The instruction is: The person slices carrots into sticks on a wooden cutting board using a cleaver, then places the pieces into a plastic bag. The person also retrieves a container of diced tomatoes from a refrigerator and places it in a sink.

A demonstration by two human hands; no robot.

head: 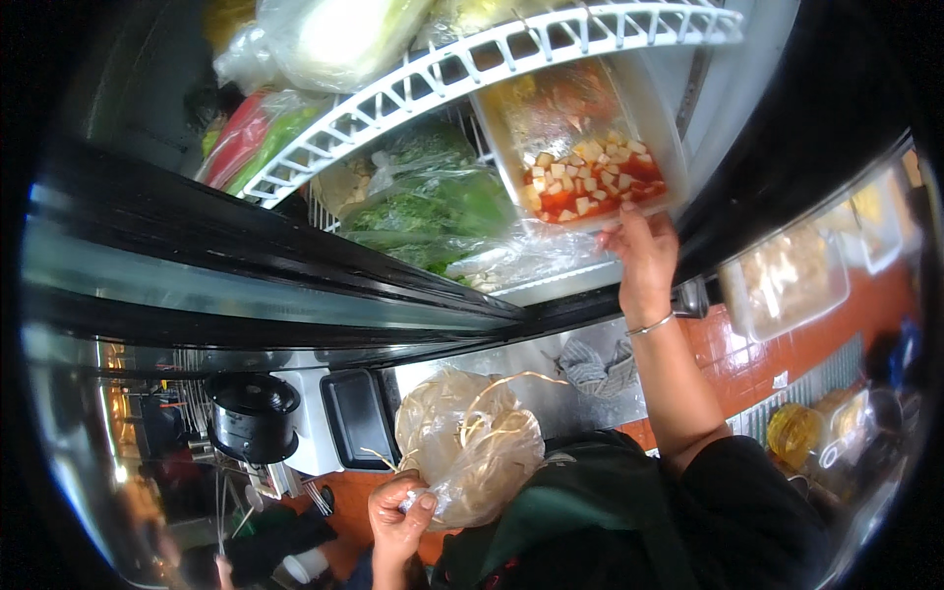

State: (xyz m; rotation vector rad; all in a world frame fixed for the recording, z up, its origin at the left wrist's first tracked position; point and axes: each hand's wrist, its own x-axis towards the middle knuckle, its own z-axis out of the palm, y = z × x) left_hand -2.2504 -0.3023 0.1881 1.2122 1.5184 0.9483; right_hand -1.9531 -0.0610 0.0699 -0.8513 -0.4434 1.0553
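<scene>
My left hand [402, 509] grips the gathered neck of a clear plastic bag [472, 457] with pale, thin, root-like strands inside, some poking out. My right hand [645, 251], with a metal bracelet at the wrist, has its fingertips at the near rim of a plastic container [675, 173] inside the refrigerator. White cubes [582, 177] in red sauce lie in that container. Whether the fingers grip the rim or only touch it, I cannot tell. Beside it on the same level is a plastic bag of leafy greens [435, 206].
A white wire shelf [457, 77] crosses above, bearing bagged vegetables. The refrigerator's black-framed glass door [258, 273] stands at the left. Below are a black pot [254, 417], a black tray [358, 420] and a striped cloth [601, 365]. Another person's arm [225, 571] shows at the lower left.
</scene>
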